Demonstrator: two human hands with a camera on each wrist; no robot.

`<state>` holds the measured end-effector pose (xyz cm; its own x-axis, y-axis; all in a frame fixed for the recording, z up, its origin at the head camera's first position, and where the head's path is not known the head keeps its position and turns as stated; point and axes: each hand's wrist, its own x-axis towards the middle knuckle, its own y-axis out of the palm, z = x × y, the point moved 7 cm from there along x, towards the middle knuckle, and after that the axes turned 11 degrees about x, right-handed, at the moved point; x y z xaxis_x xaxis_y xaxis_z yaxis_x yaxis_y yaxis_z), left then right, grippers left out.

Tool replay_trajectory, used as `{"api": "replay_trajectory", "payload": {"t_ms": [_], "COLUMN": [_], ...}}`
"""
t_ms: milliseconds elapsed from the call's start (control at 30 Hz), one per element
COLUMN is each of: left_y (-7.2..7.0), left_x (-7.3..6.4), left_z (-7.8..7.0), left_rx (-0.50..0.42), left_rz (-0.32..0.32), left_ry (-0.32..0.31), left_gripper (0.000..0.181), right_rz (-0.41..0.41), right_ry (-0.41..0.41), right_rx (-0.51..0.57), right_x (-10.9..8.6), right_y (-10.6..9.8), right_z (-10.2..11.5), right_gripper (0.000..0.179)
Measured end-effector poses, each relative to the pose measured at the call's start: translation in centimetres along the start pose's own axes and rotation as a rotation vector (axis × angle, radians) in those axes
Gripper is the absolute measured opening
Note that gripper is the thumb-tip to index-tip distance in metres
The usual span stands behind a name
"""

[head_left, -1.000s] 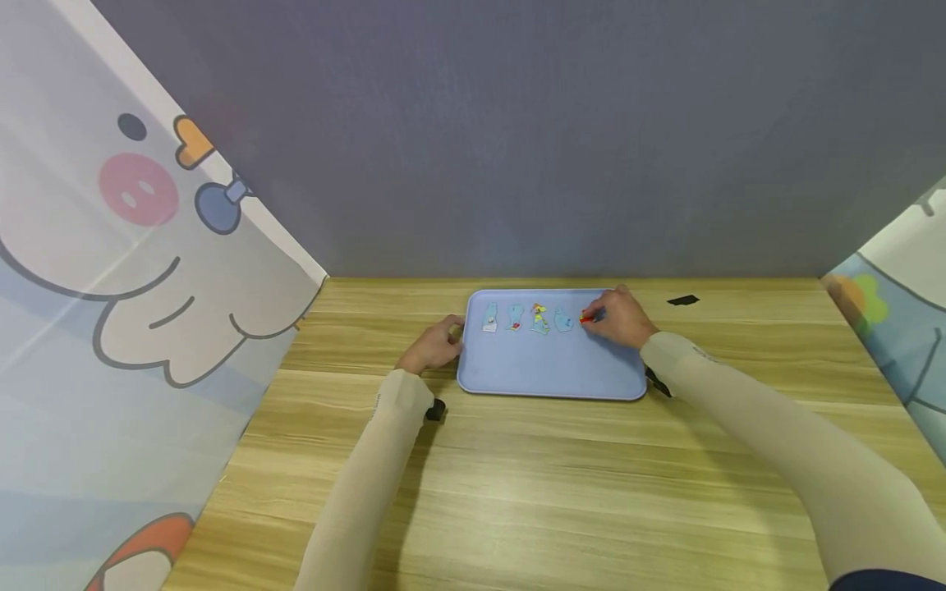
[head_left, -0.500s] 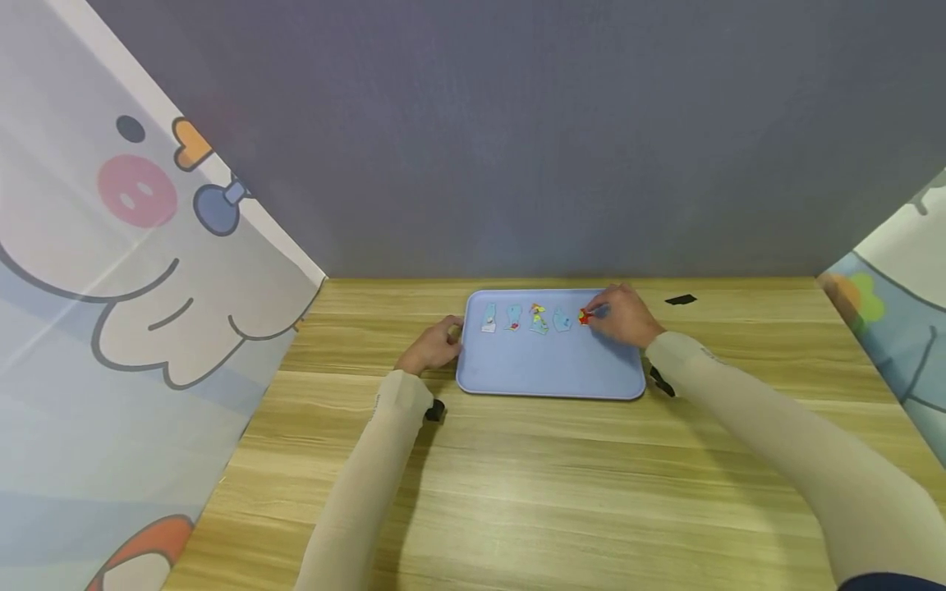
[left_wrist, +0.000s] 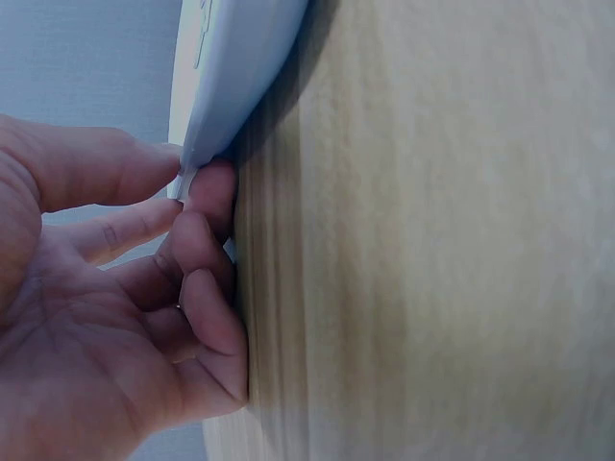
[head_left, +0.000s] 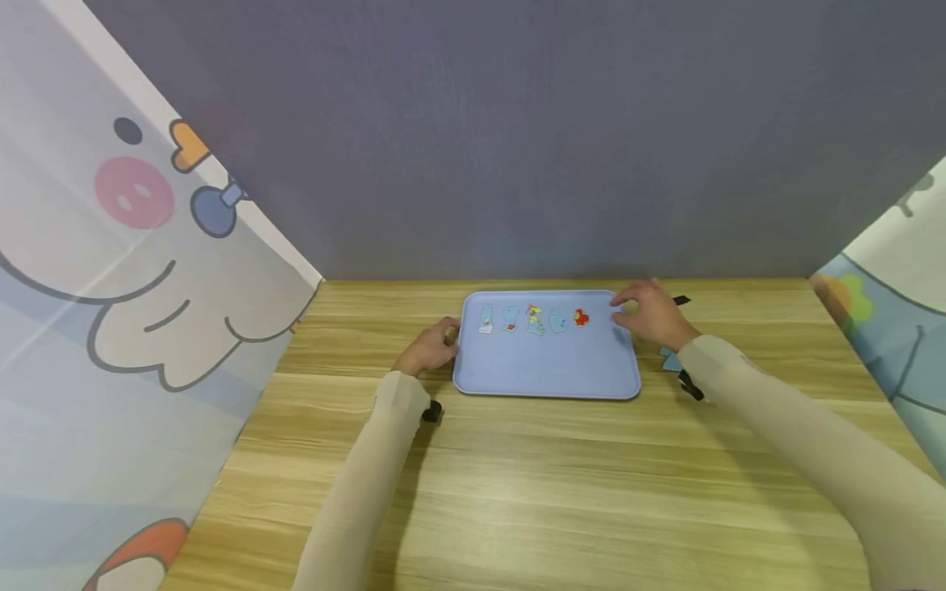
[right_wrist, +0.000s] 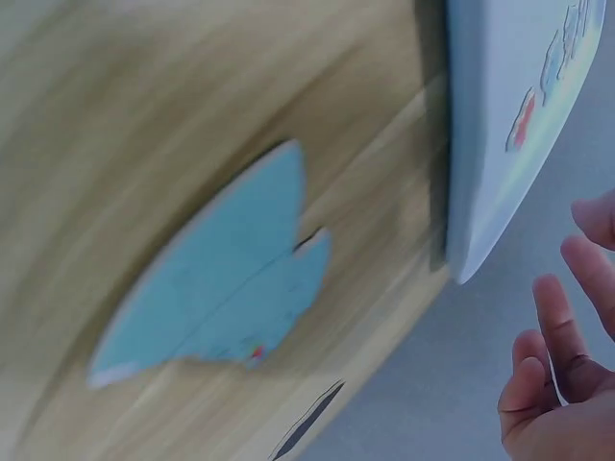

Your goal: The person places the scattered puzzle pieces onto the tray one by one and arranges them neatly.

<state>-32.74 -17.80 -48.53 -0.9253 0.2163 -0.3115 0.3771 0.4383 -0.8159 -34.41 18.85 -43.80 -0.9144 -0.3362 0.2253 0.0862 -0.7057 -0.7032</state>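
Observation:
My left hand [head_left: 430, 346] pinches the left rim of a pale blue tray [head_left: 547, 369] between thumb and fingers, the other fingers curled under the edge in the left wrist view. Several small flat cut-out pieces lie in a row across the tray's back half. Most are light blue, such as the leftmost piece [head_left: 485, 318]; one is yellow and blue [head_left: 535, 320]. A red piece [head_left: 581, 318] ends the row on the right. Above the tray's right edge, my right hand [head_left: 652, 315] holds nothing, its fingers spread apart in the right wrist view.
Light blue flat pieces [right_wrist: 216, 279] lie on the wooden table [head_left: 517, 492] just right of the tray, partly behind the right wrist. A black mark [head_left: 681, 300] is near the back edge. A grey wall [head_left: 517, 139] rises behind; a cartoon-printed wall [head_left: 133, 328] stands at left.
My right hand has let go of the red piece, which now lies flat in the row, and has moved right to the tray's edge. The left hand keeps its hold.

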Motion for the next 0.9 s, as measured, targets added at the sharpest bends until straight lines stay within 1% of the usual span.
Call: {"api": "replay_trajectory", "payload": {"t_ms": [200,400,500,567,633,667,733,800,900], "left_y": [-0.1,-0.1,-0.1,-0.1,-0.1,-0.1,-0.1,-0.1,-0.1], "left_x": [-0.1,-0.3,-0.2,-0.2,-0.2,-0.2,-0.2,-0.2,-0.2], "left_z": [0.0,-0.1,-0.1,-0.1,-0.1,-0.1,-0.1,-0.1,-0.1], "left_rx": [-0.002,0.003,0.005,0.008,0.009,0.009,0.004,0.000,0.002], "left_rz": [0.001,0.003,-0.001,-0.006,-0.007,-0.007,-0.007,-0.005,-0.003], "left_ry": [0.007,0.000,0.004,0.008,0.009,0.009,0.008,0.007,0.007], "left_gripper": [0.049,0.049,0.049,0.049,0.049,0.049,0.049,0.049,0.050], "right_rz": [0.015,0.009,0.000,-0.012,-0.003,0.007,0.040,0.080,0.110], "right_ry": [0.029,0.010,-0.030,-0.082,-0.125,-0.133,-0.133,-0.100,-0.054], "right_rx": [0.024,0.027,0.018,0.003,-0.014,-0.018,-0.021,-0.027,-0.039], "right_x": [-1.7,-3.2,-4.0,-4.5,-5.0,-5.3,-5.7,-6.2,-7.1], "right_y": [-0.7,-1.3,-1.8,-2.1,-2.3,-2.3,-2.4,-2.3,-2.3], "right_z": [-0.8,-1.3,-1.2,-0.9,-0.7,-0.7,-0.9,-1.5,-2.2], "right_gripper": [0.021,0.021,0.020,0.021,0.022,0.023,0.026,0.029,0.033]}}
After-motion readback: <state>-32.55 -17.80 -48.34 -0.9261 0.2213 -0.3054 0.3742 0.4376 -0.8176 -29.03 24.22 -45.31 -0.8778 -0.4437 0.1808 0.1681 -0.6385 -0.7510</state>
